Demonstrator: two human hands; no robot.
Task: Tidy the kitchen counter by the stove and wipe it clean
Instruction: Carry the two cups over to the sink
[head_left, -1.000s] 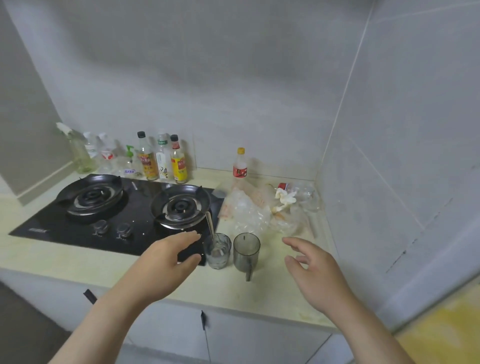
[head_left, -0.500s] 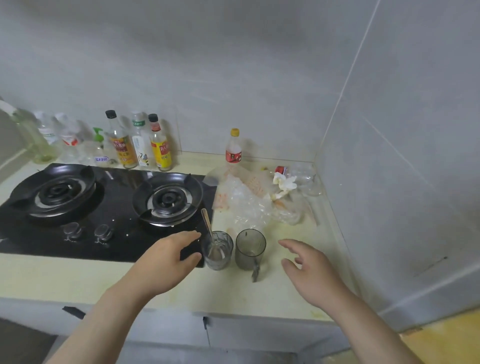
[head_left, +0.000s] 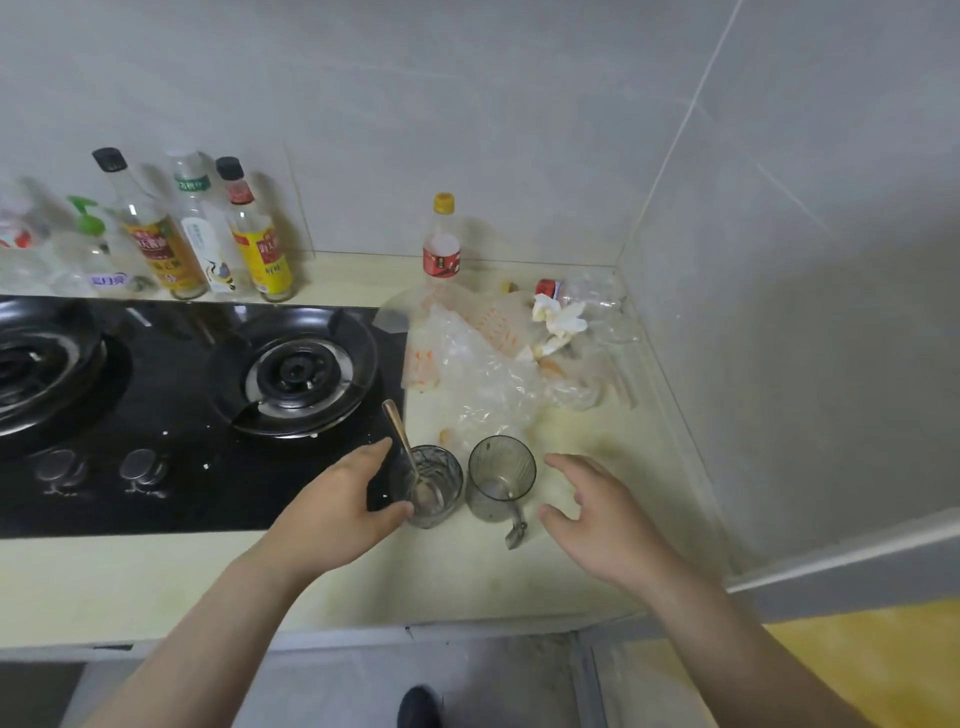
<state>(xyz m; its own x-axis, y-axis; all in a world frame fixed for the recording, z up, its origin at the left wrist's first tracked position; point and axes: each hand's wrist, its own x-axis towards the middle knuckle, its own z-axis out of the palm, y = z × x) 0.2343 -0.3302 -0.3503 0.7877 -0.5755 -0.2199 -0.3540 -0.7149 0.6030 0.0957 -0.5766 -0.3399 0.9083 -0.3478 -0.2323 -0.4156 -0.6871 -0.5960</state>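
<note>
Cupping the left hand (head_left: 337, 509), half open, thumb touching a glass with a spoon (head_left: 428, 486) at the right front corner of the stove (head_left: 234, 467) on the desk (head_left: 467, 577); holding the right hand (head_left: 602, 525) open and empty, farther right of the stove, just past a handled cup (head_left: 501, 478).

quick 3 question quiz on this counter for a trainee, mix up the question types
1. True or false: the spoon stands in the handled mug.
2. The cap of the lone bottle behind the plastic wrappers is: A green, B yellow, C black.
3. Fill in: the ___ hand is closest to the tumbler.

Key:
1. False; it stands in the tumbler beside the mug.
2. B.
3. Left; the left hand is right beside it, and the right hand is open beside the mug.
</note>
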